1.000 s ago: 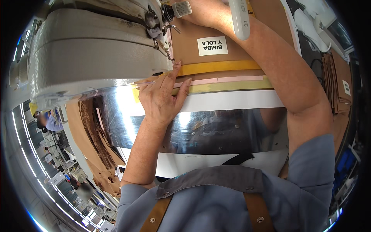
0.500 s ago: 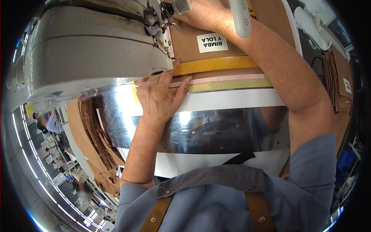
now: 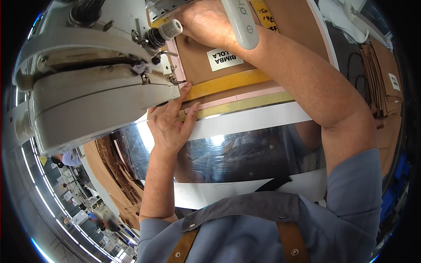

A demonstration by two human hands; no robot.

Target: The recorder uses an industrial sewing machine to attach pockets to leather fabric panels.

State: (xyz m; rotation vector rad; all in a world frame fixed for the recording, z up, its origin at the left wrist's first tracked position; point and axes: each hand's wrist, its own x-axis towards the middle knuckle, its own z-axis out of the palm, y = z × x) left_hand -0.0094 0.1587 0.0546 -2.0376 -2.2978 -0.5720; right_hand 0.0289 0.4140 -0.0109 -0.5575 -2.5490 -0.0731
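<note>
A flat brown panel (image 3: 280,52) lies under the head of a grey sewing machine (image 3: 101,98). Along its near side run a yellow strip (image 3: 232,84), pink tape (image 3: 219,103) and a pale yellow-green band. My left hand (image 3: 168,125) rests with fingers spread at the panel's near left corner, the index fingertip close to the machine's needle area. Farther back, my right hand (image 3: 204,22) lies on the panel's far left part beside another yellow strip; its fingers are mostly hidden. A white printed label (image 3: 221,60) sits on the panel near my right wrist.
A pale grey rounded arm (image 3: 243,26) hangs above my right wrist. Nearer me is a shiny metal plate (image 3: 237,153) bordered by white sheets. Stacked brown pieces (image 3: 377,81) stand at the right, more brown material (image 3: 116,179) at the left. People and workbenches are in the left background.
The view has shifted, so the machine, panel and hands appear farther left and a little lower. My left hand remains spread at the panel's near corner; more of my right hand shows.
</note>
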